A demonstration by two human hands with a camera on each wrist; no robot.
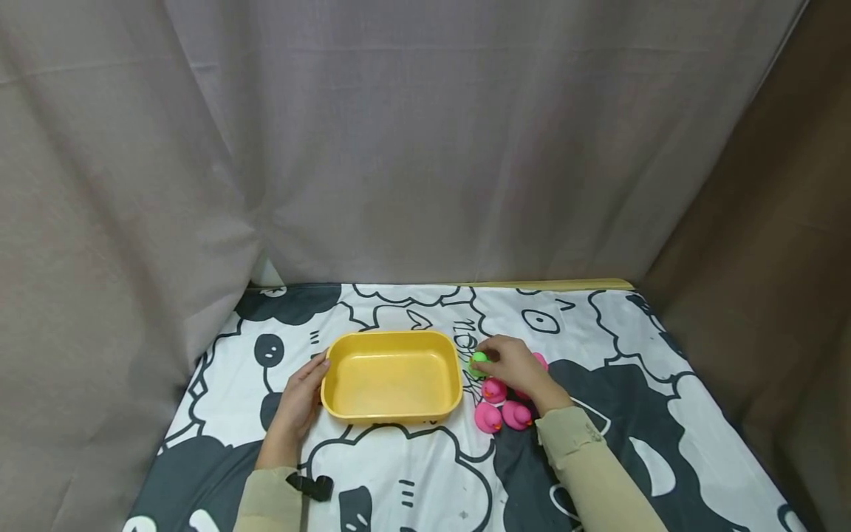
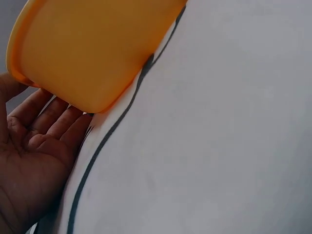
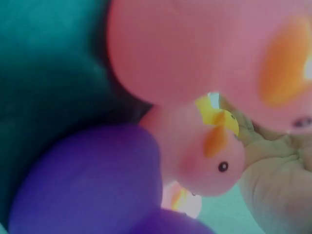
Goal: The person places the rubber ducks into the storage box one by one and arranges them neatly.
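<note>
A yellow tray (image 1: 392, 415) lies on the patterned cloth. My left hand (image 1: 303, 399) holds its left end, with the fingers against the outer wall and partly hidden by it in the left wrist view. Right of the tray, my right hand (image 1: 515, 363) pinches a small green rubber duck (image 1: 477, 360), partly covered by the fingers. Several pink rubber ducks (image 1: 488, 417) lie close together under and in front of this hand. Up close in the right wrist view, a pink duck (image 3: 214, 165) shows beside the palm, next to a rounded purple thing (image 3: 87, 180).
A black-and-white cartoon cloth (image 1: 412, 488) covers the table. Grey curtains (image 1: 425, 148) hang behind and at the left, and a brown one (image 1: 764, 258) at the right. A black strap (image 1: 311, 486) is on the left wrist.
</note>
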